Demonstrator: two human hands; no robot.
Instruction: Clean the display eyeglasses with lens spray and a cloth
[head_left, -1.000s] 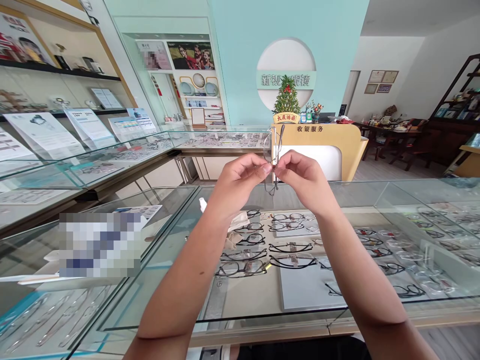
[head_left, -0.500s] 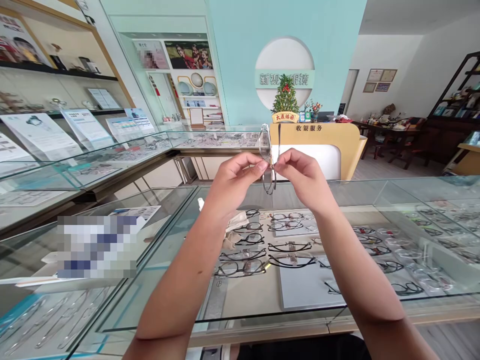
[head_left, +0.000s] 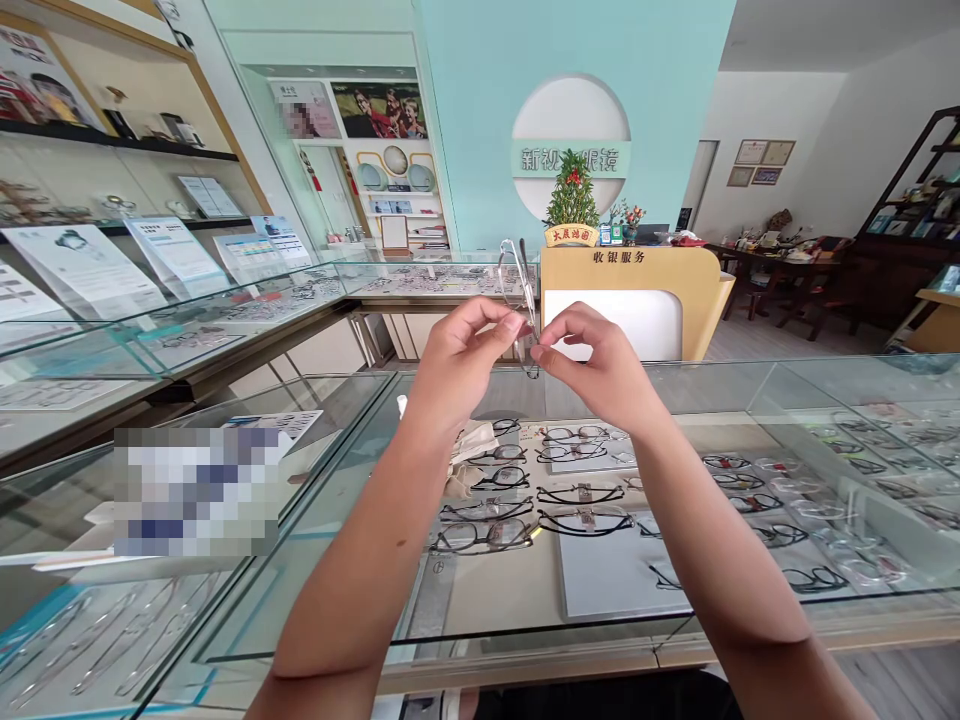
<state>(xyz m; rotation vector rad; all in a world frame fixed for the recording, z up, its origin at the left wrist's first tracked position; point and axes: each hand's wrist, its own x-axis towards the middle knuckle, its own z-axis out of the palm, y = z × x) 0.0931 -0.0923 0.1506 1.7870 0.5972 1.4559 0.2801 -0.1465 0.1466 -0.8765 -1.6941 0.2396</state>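
A pair of eyeglasses (head_left: 514, 272) with a thin, clear-looking frame is held up above the glass counter, turned on its side with one lens over the other. My left hand (head_left: 463, 362) pinches it near the middle, between thumb and fingers. From the other side, my right hand (head_left: 600, 368) has its thumb and forefinger closed on its edge by the lower lens; just which part they grip is partly hidden. A dark-tipped temple (head_left: 525, 262) points upward close to the upper lens.
Below my arms, the glass display case (head_left: 517, 625) holds rows of eyeglass frames (head_left: 585, 520). A beige cloth (head_left: 469, 448) lies near my left forearm. Papers (head_left: 304, 425) rest on the left counter. Beyond stands a yellow-and-white cashier desk (head_left: 705, 285) with a plant (head_left: 571, 195).
The eyeglasses have turned and shifted slightly left. Their temple now sits close against the upper lens instead of standing apart. My right hand has moved left and a little down.
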